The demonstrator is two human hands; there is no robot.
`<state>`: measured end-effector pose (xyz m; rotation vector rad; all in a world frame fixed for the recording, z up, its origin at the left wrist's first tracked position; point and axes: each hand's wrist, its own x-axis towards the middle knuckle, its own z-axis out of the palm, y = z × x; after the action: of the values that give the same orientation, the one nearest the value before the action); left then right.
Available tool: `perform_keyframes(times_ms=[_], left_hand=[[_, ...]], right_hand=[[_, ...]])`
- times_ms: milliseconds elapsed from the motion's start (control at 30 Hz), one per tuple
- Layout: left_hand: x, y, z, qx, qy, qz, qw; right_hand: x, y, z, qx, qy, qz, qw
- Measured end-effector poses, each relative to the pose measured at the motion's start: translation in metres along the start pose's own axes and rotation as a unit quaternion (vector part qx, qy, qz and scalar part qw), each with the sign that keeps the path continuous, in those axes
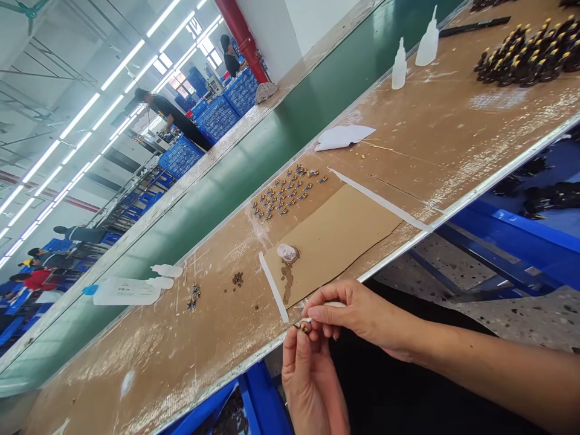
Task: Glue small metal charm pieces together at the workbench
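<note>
Brown tabletop (158, 350) stretches beyond the right hand (351, 307), angled inward, and the upturned left hand (312, 377). The large lying bottle (124, 292) bears print too small to read. The right clamps a white tool (334, 304); the left pinches a tiny gold part (303, 328) beside the tabletop's edge.

**Plain black cloth garment (389, 393), bare right forearm (489, 368)**

The garment forms one broad, dark patch with a rounded upper edge; its folds sink into shadow, so whether it is trousers or an apron is hard to tell. The slender forearm is bare out to the picture's border. The bare right hand (360, 314) and bare left hand (310, 377) have slim fingers.
</note>
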<state>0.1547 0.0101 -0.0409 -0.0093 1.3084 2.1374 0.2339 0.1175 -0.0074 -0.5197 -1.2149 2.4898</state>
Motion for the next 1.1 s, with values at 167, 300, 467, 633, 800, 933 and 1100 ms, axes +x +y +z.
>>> perform_keyframes(times_ms=[167,300,467,633,800,933,1100], left_hand=[[-0.002,0.002,0.001,0.007,-0.004,0.01,1.0],[0.0,0.005,-0.004,0.015,-0.034,-0.01,0.999],[0.0,0.007,-0.006,0.044,-0.08,0.017,0.996],[-0.003,0.009,0.001,0.049,-0.125,0.058,0.989],[-0.005,0.012,0.002,0.03,-0.125,0.027,0.991],[-0.005,0.011,0.003,0.017,-0.11,0.044,0.993],[-0.004,0.009,0.003,0.012,-0.046,0.038,0.998]], right_hand=[[-0.008,0.001,-0.003,0.059,-0.042,-0.023,0.997],[-0.015,-0.001,-0.004,0.07,-0.088,0.047,0.993],[-0.018,-0.002,-0.005,0.038,-0.143,0.088,0.985],[-0.019,-0.001,-0.005,0.034,-0.171,0.082,0.981],[-0.019,-0.003,-0.002,0.054,-0.167,0.096,0.98],[-0.02,-0.003,0.004,0.071,-0.14,0.095,0.983],[-0.023,0.001,0.011,0.079,-0.098,0.088,0.988]])
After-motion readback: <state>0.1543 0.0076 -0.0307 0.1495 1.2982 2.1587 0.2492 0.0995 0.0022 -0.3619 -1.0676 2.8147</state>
